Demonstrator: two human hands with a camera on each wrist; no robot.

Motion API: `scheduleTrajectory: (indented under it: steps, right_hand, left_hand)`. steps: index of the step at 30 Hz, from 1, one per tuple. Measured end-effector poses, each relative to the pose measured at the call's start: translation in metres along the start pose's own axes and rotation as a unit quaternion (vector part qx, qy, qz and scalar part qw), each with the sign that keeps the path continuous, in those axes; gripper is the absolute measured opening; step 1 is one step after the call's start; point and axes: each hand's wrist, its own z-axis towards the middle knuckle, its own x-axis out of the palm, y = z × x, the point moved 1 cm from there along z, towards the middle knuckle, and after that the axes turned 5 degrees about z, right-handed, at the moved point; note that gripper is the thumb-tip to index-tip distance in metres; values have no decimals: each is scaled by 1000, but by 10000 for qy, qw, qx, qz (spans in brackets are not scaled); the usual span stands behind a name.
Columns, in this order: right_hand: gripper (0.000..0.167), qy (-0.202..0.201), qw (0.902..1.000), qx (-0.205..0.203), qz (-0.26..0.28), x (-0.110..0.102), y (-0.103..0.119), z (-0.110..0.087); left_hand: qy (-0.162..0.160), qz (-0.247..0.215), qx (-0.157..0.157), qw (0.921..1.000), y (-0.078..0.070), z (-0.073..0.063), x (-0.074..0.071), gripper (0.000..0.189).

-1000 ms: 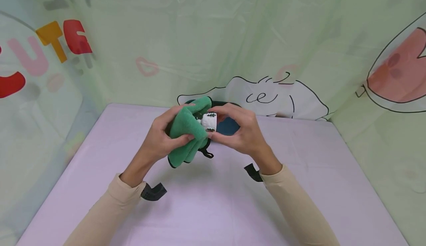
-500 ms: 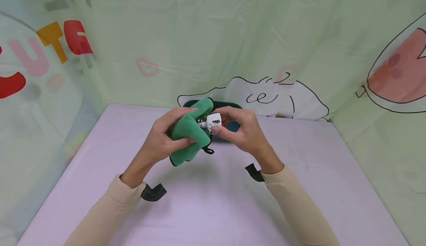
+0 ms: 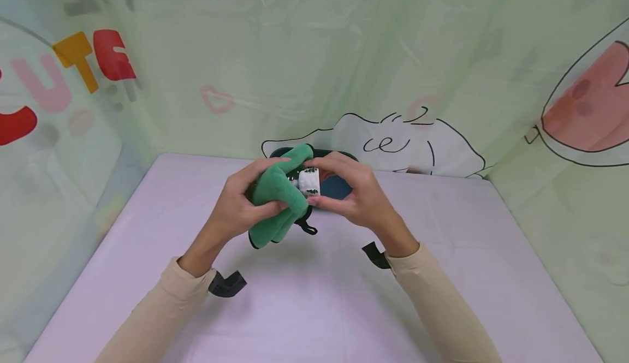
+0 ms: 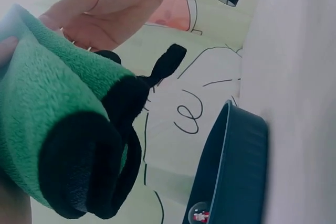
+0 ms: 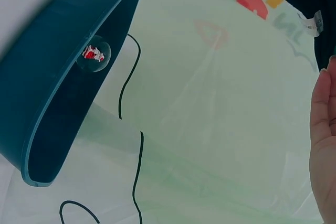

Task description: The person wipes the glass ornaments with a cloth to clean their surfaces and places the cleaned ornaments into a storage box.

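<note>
My left hand (image 3: pixel 238 202) grips a folded green towel (image 3: pixel 275 188) with black edging and a black hanging loop. The towel wraps round a small snow globe, whose white base (image 3: pixel 309 182) with dark green trees sticks out to the right; most of the glass is hidden. Thumb and fingers of my right hand (image 3: pixel 351 191) pinch that base from both sides. In the left wrist view, the towel (image 4: pixel 47 82) fills the left side and covers the globe. Both hands are raised above the table.
Behind the hands, a dark blue oval tub (image 5: pixel 31 66) stands at the table's back edge. Inside it is another snow globe (image 5: pixel 94 53) with a red and white figure. The pale lilac table (image 3: pixel 304 308) meets printed green curtains (image 3: pixel 314 68) at the back and sides.
The globe's base was turned and shifted slightly right half a second ago, and is now back left. My right fingers have changed their hold on it. My left hand stays nearly still with the towel.
</note>
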Motion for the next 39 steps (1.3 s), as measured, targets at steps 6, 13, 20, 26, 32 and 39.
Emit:
scheduleTrajectory:
  steps: [6,13,20,26,32,39]
  right_hand:
    - [56,38,9997,-151,-167,1,-1,-1]
    - [45,-15,9989,-460,-78,3,1,-1]
    - [37,-5,9953,-913,-318,2,1,0]
    - [38,-5,9936,-1016,-486,2,1,0]
    - [37,-64,9956,-824,-440,1,2,-2]
    - [48,-240,9987,-343,-298,0,5,-3]
  left_hand:
    - [-32,-88,-140,9999,1,0,-1,62]
    - [-69,-242,-342,9991,1,-1,-1,64]
    - [-66,-193,-731,9971,0,0,-2,63]
    - [-121,-183,-985,9949,-2,1,-1,60]
    - [-73,-299,-980,9947,-1,0,1,58]
    - [29,-370,-722,9967,-1,-1,1,63]
